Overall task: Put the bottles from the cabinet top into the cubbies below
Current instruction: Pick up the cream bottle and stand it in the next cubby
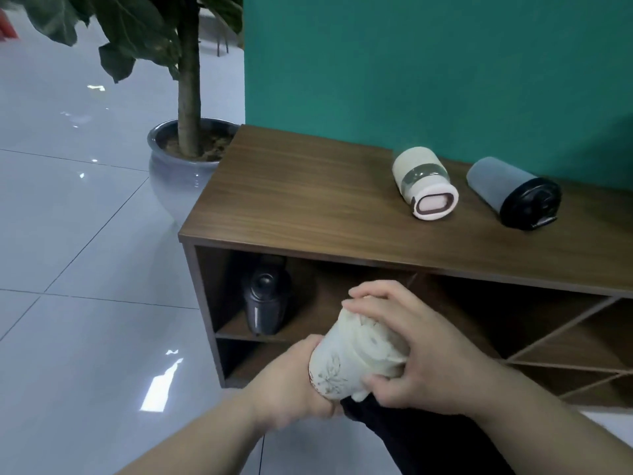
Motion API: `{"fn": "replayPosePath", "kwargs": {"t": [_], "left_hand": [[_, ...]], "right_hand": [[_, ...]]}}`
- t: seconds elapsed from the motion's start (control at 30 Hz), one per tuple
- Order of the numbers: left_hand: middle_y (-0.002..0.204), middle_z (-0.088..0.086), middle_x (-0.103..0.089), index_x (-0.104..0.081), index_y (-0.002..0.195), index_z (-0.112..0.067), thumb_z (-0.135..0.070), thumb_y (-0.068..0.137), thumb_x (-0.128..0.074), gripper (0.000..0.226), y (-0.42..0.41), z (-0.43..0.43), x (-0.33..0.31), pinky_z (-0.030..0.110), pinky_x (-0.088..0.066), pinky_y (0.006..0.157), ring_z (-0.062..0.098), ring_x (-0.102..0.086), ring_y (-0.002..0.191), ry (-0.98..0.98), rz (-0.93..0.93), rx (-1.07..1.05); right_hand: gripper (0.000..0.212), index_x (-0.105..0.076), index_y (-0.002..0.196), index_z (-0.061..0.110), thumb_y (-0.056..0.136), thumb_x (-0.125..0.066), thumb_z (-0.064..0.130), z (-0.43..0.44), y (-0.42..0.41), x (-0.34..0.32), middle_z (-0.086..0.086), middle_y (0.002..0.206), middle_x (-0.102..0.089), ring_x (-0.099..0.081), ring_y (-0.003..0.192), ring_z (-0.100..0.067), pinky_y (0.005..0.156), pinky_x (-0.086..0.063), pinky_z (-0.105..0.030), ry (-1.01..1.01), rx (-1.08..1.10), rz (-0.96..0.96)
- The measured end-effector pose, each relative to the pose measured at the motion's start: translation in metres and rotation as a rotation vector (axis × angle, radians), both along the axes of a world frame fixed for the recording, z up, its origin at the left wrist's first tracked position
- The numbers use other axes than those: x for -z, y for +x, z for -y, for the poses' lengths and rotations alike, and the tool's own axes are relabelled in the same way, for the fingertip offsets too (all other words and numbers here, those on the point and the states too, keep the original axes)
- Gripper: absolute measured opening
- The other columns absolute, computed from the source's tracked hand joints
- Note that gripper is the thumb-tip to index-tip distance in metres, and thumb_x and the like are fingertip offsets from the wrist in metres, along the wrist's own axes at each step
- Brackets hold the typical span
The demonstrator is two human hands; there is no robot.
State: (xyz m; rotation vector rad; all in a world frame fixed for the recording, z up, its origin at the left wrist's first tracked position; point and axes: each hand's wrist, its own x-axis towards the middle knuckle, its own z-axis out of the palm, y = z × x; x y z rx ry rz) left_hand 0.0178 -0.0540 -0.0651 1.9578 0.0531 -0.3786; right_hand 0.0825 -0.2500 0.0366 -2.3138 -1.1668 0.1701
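I hold a cream bottle [346, 361] with a faint leaf pattern in front of the cabinet's open cubbies. My left hand [294, 385] grips its lower end and my right hand [411, 351] wraps its upper end. On the wooden cabinet top [291, 193] lie two more bottles on their sides: a cream bottle with a pink-rimmed lid [426, 183] and a grey bottle with a black lid [517, 193]. A black bottle [265, 303] stands in the upper left cubby.
A potted tree in a grey glazed pot [178, 169] stands left of the cabinet on glossy white floor tiles. A green wall [411, 63] backs the cabinet. Diagonal dividers [561, 330] split the cubbies to the right. My dark trouser leg [428, 440] is below my hands.
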Motion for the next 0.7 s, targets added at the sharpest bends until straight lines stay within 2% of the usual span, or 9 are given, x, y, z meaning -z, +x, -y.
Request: {"fn": "replayPosePath", "kwargs": {"t": [0.1,0.2,0.27,0.3,0.43,0.57,0.63,0.7], "left_hand": [[0.112,-0.008,-0.075,-0.061,0.122,-0.033,-0.031,0.055,-0.087,0.073,0.015,-0.004,0.038,0.04,-0.065,0.086,0.01,-0.075,0.099,-0.044,-0.006,-0.145],[0.119,0.0,-0.076,-0.058,0.132,-0.03,-0.021,0.06,-0.092,0.08,0.037,-0.009,0.083,0.056,-0.064,0.086,0.024,-0.077,0.106,-0.061,-0.018,-0.172],[0.122,0.0,-0.075,-0.058,0.132,-0.032,-0.021,0.063,-0.093,0.079,0.051,-0.008,0.101,0.055,-0.065,0.086,0.023,-0.076,0.108,-0.055,0.005,-0.212],[0.122,-0.001,-0.075,-0.059,0.131,-0.033,-0.023,0.064,-0.093,0.076,0.057,-0.005,0.102,0.054,-0.065,0.087,0.021,-0.076,0.109,-0.056,0.016,-0.242],[0.119,-0.016,-0.074,-0.059,0.124,-0.043,-0.045,0.059,-0.091,0.073,0.075,0.006,0.11,0.043,-0.062,0.093,0.008,-0.07,0.113,-0.005,0.016,-0.378],[0.114,-0.018,-0.071,-0.058,0.119,-0.043,-0.057,0.055,-0.086,0.071,0.092,0.016,0.118,0.041,-0.06,0.094,0.013,-0.064,0.112,0.088,-0.008,-0.418],[0.117,-0.019,-0.067,-0.057,0.123,-0.04,-0.056,0.056,-0.084,0.073,0.1,0.018,0.121,0.037,-0.057,0.094,0.011,-0.061,0.113,0.112,-0.011,-0.407],[0.113,-0.018,-0.068,-0.06,0.12,-0.039,-0.051,0.061,-0.075,0.062,0.108,0.016,0.128,0.037,-0.059,0.091,0.015,-0.064,0.112,0.181,-0.004,-0.385]], "right_hand": [[0.087,-0.042,0.133,0.055,0.059,-0.085,0.039,-0.015,0.003,0.039,0.029,0.147,-0.034,-0.04,0.138,0.003,0.109,-0.04,-0.02,0.198,0.232,-0.189],[0.109,-0.031,0.142,0.053,0.056,-0.094,0.029,-0.03,0.005,0.064,0.025,0.138,-0.052,-0.049,0.13,0.006,0.11,-0.044,-0.025,0.356,0.463,-0.452],[0.116,-0.028,0.149,0.043,0.057,-0.096,0.023,-0.04,0.013,0.074,0.024,0.133,-0.056,-0.052,0.126,0.005,0.108,-0.044,-0.022,0.367,0.545,-0.483],[0.116,-0.029,0.148,0.041,0.055,-0.097,0.027,-0.044,0.019,0.078,0.023,0.132,-0.057,-0.053,0.126,0.003,0.108,-0.044,-0.024,0.367,0.573,-0.466],[0.098,-0.044,0.129,0.048,0.043,-0.09,0.047,-0.057,0.042,0.097,0.019,0.125,-0.064,-0.06,0.118,0.0,0.101,-0.052,-0.034,0.308,0.633,-0.422],[0.085,-0.044,0.118,0.048,0.052,-0.096,0.036,-0.052,0.065,0.102,0.021,0.12,-0.066,-0.061,0.114,0.001,0.101,-0.051,-0.029,0.238,0.613,-0.423],[0.08,-0.045,0.112,0.049,0.054,-0.097,0.032,-0.049,0.074,0.103,0.023,0.118,-0.066,-0.061,0.112,0.004,0.099,-0.05,-0.024,0.237,0.603,-0.433],[0.078,-0.049,0.114,0.049,0.054,-0.095,0.032,-0.05,0.078,0.108,0.024,0.116,-0.067,-0.061,0.11,0.007,0.095,-0.049,-0.019,0.223,0.561,-0.453]]}}
